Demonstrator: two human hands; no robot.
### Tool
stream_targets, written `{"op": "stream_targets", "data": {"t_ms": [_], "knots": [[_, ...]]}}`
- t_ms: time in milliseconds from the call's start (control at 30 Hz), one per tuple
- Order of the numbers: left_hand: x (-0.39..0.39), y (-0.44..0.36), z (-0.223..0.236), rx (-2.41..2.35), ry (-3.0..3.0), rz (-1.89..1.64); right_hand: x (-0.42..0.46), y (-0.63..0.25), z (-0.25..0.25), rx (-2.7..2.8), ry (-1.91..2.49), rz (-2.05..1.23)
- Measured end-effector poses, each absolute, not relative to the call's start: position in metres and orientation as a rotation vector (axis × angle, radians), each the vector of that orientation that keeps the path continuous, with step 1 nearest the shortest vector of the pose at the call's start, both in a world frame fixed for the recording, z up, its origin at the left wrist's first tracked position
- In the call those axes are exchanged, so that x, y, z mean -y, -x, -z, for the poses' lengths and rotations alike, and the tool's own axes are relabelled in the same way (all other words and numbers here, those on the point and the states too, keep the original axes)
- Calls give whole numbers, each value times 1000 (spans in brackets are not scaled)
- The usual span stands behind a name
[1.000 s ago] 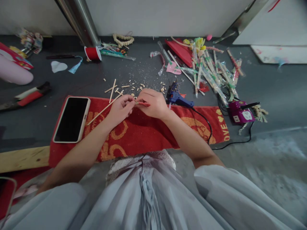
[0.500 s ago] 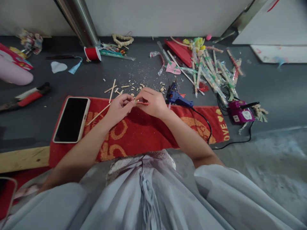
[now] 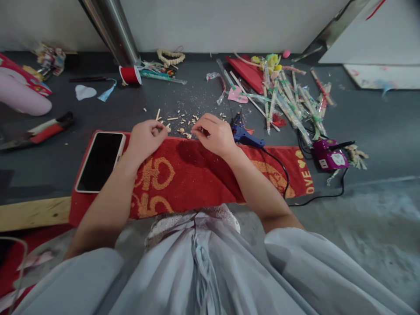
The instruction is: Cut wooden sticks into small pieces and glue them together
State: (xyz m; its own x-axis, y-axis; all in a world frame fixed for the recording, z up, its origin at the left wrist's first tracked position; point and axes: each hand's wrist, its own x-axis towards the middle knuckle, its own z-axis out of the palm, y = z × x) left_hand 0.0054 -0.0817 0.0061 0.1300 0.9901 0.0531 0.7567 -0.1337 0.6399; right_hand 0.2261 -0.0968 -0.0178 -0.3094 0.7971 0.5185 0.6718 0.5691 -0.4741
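Note:
My left hand [image 3: 146, 139] is over the back edge of the red towel [image 3: 193, 175], its thumb and fingertips pinched together. Small pale wooden bits lie beside those fingertips; whether one is between them is too small to tell. Apart from it, my right hand [image 3: 217, 134] hovers to the right with its fingers curled into a pinch. Anything inside that pinch is hidden. Between the two hands, cut wooden pieces [image 3: 181, 131] are scattered on the dark table. A blue glue gun [image 3: 246, 134] rests just right of my right hand.
A phone [image 3: 101, 162] lies on the towel's left end. Pliers [image 3: 41, 131] and a red thread spool [image 3: 130, 75] are farther left. Plastic-wrapped sticks [image 3: 293, 98] are heaped at the back right. A black cord runs from the glue gun towards a purple box [image 3: 329, 154].
My hands have drawn apart, the left moving left and slightly up. The small red item seen between them earlier is out of sight. My left hand now covers most of the long thin sticks.

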Motion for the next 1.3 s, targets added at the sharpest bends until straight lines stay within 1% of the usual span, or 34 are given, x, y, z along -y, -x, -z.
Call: {"op": "stream_targets", "data": {"t_ms": [167, 400, 567, 933, 1300], "knots": [[86, -12, -4, -1659, -2168, -338, 95, -230, 18, 1979, 1201, -199], [86, -13, 3, -1658, -2383, -174, 94, -229, 19, 1959, 1195, -194], [86, -12, 6, -1658, -2431, -182, 94, -229, 18, 1960, 1191, -199], [89, -18, 2, -1694, -2320, -219, 95, -229, 17, 1984, 1207, -226], [87, -20, 8, -1750, -2283, -295, 96, -228, 17, 1996, 1226, -224]]}}
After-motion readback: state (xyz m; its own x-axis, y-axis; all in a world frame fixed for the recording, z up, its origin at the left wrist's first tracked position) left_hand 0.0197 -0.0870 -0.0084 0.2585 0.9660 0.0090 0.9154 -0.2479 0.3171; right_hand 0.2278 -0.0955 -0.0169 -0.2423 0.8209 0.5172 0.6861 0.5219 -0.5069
